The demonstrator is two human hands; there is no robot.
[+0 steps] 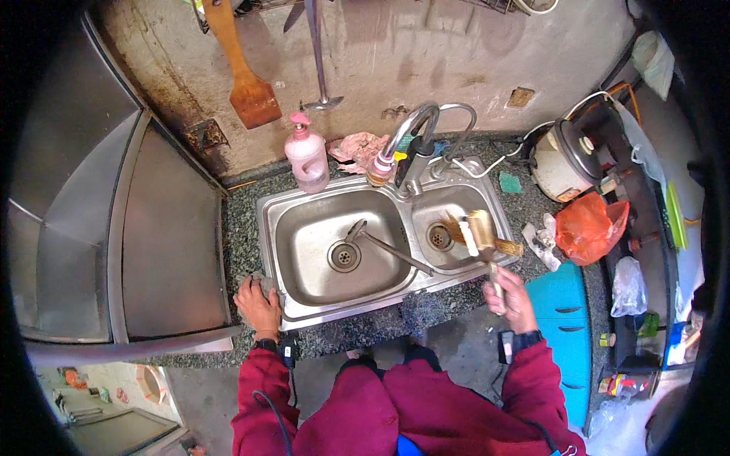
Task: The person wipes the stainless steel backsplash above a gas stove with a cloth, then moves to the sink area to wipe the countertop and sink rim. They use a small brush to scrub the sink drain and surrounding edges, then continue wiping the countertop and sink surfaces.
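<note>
My left hand (258, 308) is at the counter beside the large basin's front left corner, its fingers closed over a crumpled grey cloth (265, 283). Held up by its handle in my right hand (514, 300) is a brush (480, 232) with a pale head and a white edge, above the small basin (456, 199). Its exact kind is blurred. Behind it, a brown wooden-looking tool (508, 247) lies across the small basin, partly hidden. A metal long-handled utensil (389, 249) rests in the large basin (308, 220), its head by the drain.
A pink pump bottle (308, 159) and a curved faucet (414, 125) stand behind the basins. To the right are a rice cooker (559, 163), an orange plastic bag (591, 228) and a white crumpled cloth (541, 242). A wooden spatula (247, 87) hangs on the wall. A grey cabinet (171, 235) borders the left.
</note>
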